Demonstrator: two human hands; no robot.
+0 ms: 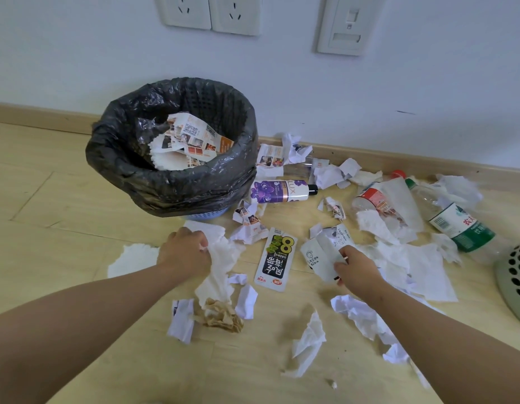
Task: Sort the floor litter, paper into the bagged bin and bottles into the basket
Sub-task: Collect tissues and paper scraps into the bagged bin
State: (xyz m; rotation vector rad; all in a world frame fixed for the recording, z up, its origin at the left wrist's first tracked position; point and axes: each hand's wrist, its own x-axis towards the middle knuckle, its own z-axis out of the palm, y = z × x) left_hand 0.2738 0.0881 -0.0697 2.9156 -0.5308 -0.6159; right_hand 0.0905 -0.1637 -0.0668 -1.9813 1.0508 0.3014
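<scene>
On the floor (78, 199), hands (184, 252) (359, 271) tight (left: tissue (220, 266); right: paper slip (322, 258)).

The purple bottle (277, 191) beside the bagged bin (121, 170) carries the brand LUX in pale letters, seen upside down. The black and white sachet (274, 259) shows a big figure 8 and large Chinese characters, also upside down. The clear bottle (457, 225) has red Chinese characters and a barcode on its label. A leaflet (191, 135) in the bin bears a QR code; its small print cannot be read.
</scene>
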